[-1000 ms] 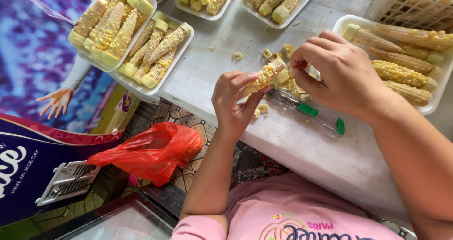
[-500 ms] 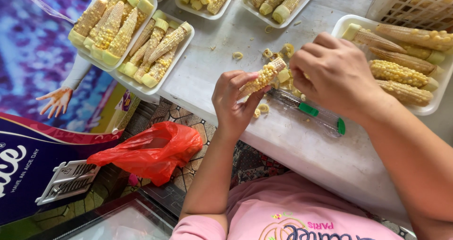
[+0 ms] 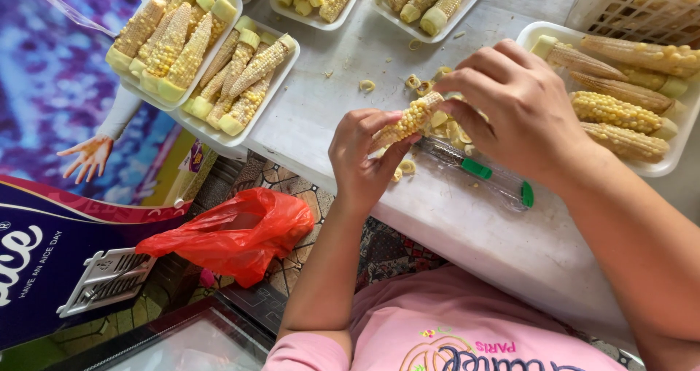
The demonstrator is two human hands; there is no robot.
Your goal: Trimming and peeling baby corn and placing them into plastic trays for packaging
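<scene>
My left hand (image 3: 362, 159) pinches small yellow corn cob (image 3: 405, 121) over white table's (image 3: 510, 240) front edge; right hand (image 3: 514, 108) grips its far end. Risk: loose pinch, cob drops off edge.

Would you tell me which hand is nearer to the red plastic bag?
Left. The left hand is just above-right of the red plastic bag; the right hand is farther right, over the table.
</scene>
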